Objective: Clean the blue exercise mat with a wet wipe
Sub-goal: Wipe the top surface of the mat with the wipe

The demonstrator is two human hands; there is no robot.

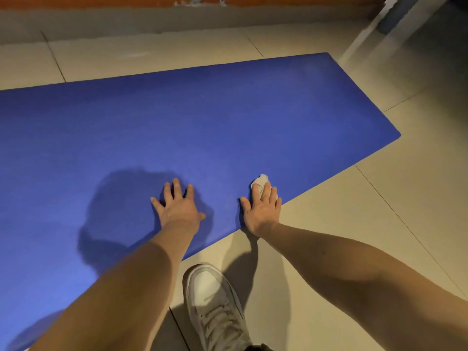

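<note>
The blue exercise mat [202,122] lies flat on the tiled floor and fills the left and middle of the head view. My left hand [177,207] rests palm down on the mat near its front edge, fingers spread and straight. My right hand [263,210] presses flat on a crumpled white wet wipe [260,180] at the mat's front edge; the wipe sticks out beyond my fingertips and most of it is hidden under my fingers.
Beige floor tiles [379,198] surround the mat. My white sneaker [215,300] stands on the tiles just in front of the mat's edge. A wall base [152,19] runs along the back, and a metal frame [374,29] stands at the back right.
</note>
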